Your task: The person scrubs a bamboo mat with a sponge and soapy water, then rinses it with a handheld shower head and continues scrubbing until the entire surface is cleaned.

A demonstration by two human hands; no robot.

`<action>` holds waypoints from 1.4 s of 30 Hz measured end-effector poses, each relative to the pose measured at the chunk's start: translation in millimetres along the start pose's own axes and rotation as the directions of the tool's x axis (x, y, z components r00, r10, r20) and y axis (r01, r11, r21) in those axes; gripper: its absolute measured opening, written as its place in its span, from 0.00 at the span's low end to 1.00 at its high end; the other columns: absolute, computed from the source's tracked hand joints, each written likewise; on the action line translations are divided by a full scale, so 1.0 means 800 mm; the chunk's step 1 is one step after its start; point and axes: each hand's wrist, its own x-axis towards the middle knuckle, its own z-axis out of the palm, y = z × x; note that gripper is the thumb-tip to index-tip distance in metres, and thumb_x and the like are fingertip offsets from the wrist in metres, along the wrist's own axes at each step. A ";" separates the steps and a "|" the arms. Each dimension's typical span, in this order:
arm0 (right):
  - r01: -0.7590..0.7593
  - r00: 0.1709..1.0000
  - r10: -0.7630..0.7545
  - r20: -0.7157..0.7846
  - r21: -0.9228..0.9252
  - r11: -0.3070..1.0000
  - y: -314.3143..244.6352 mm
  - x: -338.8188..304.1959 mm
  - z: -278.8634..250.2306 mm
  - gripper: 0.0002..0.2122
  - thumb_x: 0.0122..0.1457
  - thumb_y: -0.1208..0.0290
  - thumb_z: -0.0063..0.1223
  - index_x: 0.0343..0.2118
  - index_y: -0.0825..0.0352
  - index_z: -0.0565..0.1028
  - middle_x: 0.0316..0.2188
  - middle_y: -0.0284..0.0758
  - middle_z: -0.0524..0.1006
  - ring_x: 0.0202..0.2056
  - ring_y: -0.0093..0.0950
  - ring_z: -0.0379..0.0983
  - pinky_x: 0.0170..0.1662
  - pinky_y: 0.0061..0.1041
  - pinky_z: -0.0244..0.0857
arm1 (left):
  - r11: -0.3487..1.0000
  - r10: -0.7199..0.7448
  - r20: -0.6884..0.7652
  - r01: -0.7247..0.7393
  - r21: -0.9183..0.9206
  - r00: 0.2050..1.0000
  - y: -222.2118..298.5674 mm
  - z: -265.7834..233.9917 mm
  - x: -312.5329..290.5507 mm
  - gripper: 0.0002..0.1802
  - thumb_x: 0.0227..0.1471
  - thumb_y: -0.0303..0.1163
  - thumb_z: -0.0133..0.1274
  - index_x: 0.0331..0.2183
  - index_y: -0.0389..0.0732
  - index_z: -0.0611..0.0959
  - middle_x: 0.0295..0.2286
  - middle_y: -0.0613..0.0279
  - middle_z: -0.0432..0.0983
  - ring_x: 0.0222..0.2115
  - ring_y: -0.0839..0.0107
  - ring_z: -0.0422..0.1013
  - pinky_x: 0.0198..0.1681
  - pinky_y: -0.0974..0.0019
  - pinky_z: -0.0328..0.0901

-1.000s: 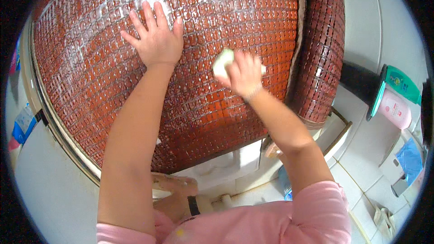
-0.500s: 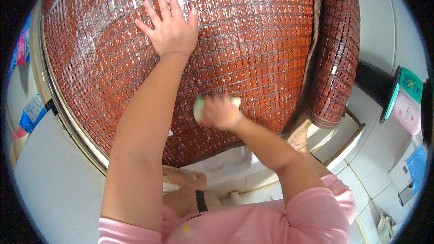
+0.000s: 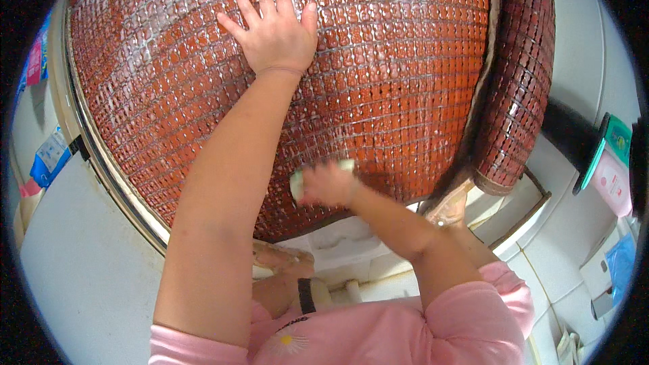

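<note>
A wet reddish-brown mat of small linked tiles spreads in front of me, with white suds thickest at its far side. Flat on its upper middle lies my left hand, fingers spread and holding nothing. Nearer me, my right hand presses a pale green block against the mat close to its near edge. Motion blurs this hand, and its fingers cover most of the block, so whether it is a sponge or a brush I cannot tell.
The mat's right side is rolled into a thick tube. A white panel stands at left, packets beyond it. Below the mat are my feet and a white ledge. At right, green and pink packages stand by white tiles.
My right hand and the block have moved toward the mat's near edge. My left hand has slid slightly farther away, still flat. The whole view has shifted a little.
</note>
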 end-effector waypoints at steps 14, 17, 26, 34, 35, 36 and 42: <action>0.197 0.959 -0.223 -0.177 -0.155 0.968 -0.028 -0.082 0.108 0.18 0.59 0.58 0.47 0.43 0.67 0.76 0.43 0.43 0.74 0.38 0.35 0.72 0.37 0.35 0.66 | 0.999 -0.033 0.218 0.035 -0.002 0.975 0.004 -0.021 0.010 0.39 0.60 0.56 0.35 0.64 0.43 0.54 0.65 0.54 0.42 0.66 0.49 0.36 0.65 0.38 0.31; 0.060 0.996 -0.044 0.079 -0.216 0.975 0.001 -0.035 -0.016 0.15 0.58 0.63 0.47 0.41 0.68 0.76 0.42 0.44 0.73 0.39 0.37 0.73 0.35 0.38 0.68 | 1.000 -0.017 0.170 0.021 -0.023 0.985 -0.003 -0.019 0.004 0.39 0.59 0.55 0.36 0.64 0.42 0.55 0.65 0.53 0.45 0.65 0.48 0.38 0.64 0.37 0.33; -0.241 0.912 0.049 -0.408 -0.432 0.869 0.054 -0.075 0.004 0.16 0.54 0.54 0.50 0.40 0.60 0.77 0.47 0.39 0.71 0.43 0.37 0.70 0.43 0.38 0.62 | 0.998 0.012 0.162 -0.002 -0.063 0.987 0.001 -0.013 0.005 0.40 0.59 0.57 0.34 0.64 0.42 0.56 0.65 0.52 0.44 0.65 0.48 0.37 0.64 0.37 0.31; -0.754 0.457 0.295 -0.839 -0.189 0.629 0.175 -0.142 -0.117 0.25 0.47 0.48 0.58 0.39 0.67 0.75 0.35 0.41 0.72 0.37 0.37 0.68 0.37 0.44 0.60 | 0.976 0.215 0.162 -0.216 -0.012 0.963 0.010 -0.022 0.006 0.41 0.56 0.62 0.37 0.65 0.51 0.55 0.65 0.56 0.42 0.66 0.51 0.37 0.63 0.32 0.29; -0.724 0.279 -0.034 -0.960 -0.234 0.649 0.249 -0.149 -0.147 0.23 0.48 0.44 0.57 0.33 0.63 0.75 0.34 0.40 0.72 0.35 0.37 0.67 0.35 0.41 0.58 | 0.974 0.225 0.195 -0.223 -0.031 0.955 0.027 -0.026 0.010 0.42 0.56 0.63 0.37 0.64 0.52 0.55 0.66 0.56 0.41 0.66 0.51 0.37 0.63 0.32 0.29; -0.743 0.109 -0.071 -0.992 -0.129 0.656 0.289 -0.137 -0.186 0.22 0.47 0.44 0.57 0.28 0.61 0.73 0.32 0.39 0.71 0.35 0.39 0.67 0.36 0.41 0.57 | 0.974 0.228 0.234 -0.226 -0.036 0.945 0.044 -0.028 0.011 0.42 0.56 0.63 0.37 0.64 0.53 0.55 0.66 0.57 0.41 0.66 0.51 0.37 0.63 0.32 0.29; -0.631 0.304 0.145 -0.942 -0.085 0.771 0.231 -0.164 -0.077 0.23 0.47 0.46 0.57 0.32 0.63 0.71 0.47 0.48 0.68 0.47 0.44 0.63 0.48 0.49 0.54 | 0.962 0.262 0.107 -0.252 -0.104 0.959 0.103 -0.014 -0.008 0.39 0.55 0.62 0.38 0.62 0.51 0.63 0.64 0.58 0.51 0.64 0.48 0.44 0.55 0.21 0.38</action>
